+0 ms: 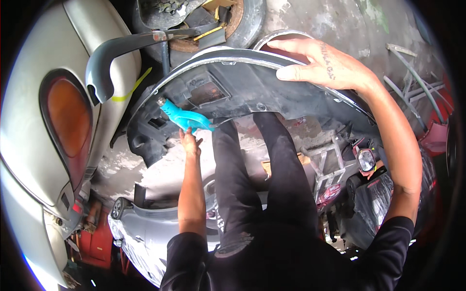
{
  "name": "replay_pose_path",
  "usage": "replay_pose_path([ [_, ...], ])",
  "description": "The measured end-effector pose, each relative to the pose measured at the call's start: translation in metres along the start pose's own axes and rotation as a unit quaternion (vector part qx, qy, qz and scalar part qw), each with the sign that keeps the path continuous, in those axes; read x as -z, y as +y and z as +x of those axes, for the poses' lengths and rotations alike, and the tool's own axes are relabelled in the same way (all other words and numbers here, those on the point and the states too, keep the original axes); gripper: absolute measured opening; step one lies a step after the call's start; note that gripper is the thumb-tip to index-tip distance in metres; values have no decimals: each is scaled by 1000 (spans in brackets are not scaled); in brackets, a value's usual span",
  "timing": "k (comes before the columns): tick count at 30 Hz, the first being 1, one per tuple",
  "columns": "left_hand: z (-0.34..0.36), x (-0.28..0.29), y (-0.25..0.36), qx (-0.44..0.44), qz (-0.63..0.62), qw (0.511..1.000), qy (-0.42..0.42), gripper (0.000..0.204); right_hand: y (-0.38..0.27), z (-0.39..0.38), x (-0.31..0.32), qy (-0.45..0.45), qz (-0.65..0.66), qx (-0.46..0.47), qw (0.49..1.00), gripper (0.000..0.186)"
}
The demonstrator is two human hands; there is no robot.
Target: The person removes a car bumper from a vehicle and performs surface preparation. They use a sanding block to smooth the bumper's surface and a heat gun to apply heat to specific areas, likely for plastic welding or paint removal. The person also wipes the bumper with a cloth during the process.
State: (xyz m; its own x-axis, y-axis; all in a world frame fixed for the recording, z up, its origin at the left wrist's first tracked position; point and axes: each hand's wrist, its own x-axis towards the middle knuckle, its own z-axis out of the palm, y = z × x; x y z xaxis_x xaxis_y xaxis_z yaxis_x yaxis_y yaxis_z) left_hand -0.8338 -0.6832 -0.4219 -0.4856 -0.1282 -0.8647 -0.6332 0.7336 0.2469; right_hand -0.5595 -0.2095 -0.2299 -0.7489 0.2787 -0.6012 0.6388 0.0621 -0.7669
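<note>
A black plastic car bumper (242,94) with a curved pale rim stands in front of me, its hollow inner side facing me. My left hand (189,143) is closed on a turquoise heat gun (187,119), whose metal nozzle points up and left toward the bumper's inner left part. Across the bumper's upper right rim lies my right hand (323,65), with the thumb on the near side and the fingers over the far side. Part of the left hand's grip is hidden by the heat gun's body.
At the left stands a pale car body with an orange lamp (68,116). A curved grey trim piece (104,58) juts in beside it. Beyond the bumper lies a tyre (252,22) with scraps on it. A metal stand (330,165) and a plastic-wrapped part (374,199) are at right.
</note>
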Motion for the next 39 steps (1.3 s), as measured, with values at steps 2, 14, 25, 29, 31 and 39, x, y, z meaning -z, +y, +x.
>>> replay_pose_path([
  [2, -24, -14, 4, -12, 18, 999, 39, 75, -13, 1, 14, -84, 45, -53, 994, 70],
  [14, -163, -171, 121, -130, -157, 926, -316, 52, 45, 57, 5, -12, 87, -67, 994, 35],
  [25, -193, -222, 159, 47, -296, 851, -431, 97, 74, 105, -23, -22, 184, -41, 982, 21],
  [29, -200, -225, 165, 60, -266, 880, -390, 107, 78, 101, -17, -49, 178, -46, 982, 26],
  [31, -204, -227, 169, 73, -248, 892, -372, 108, 83, 97, -20, -40, 185, -15, 982, 26],
  [39, -202, -224, 164, 70, -339, 859, -377, 73, 80, 94, -18, -25, 192, 34, 980, 31],
])
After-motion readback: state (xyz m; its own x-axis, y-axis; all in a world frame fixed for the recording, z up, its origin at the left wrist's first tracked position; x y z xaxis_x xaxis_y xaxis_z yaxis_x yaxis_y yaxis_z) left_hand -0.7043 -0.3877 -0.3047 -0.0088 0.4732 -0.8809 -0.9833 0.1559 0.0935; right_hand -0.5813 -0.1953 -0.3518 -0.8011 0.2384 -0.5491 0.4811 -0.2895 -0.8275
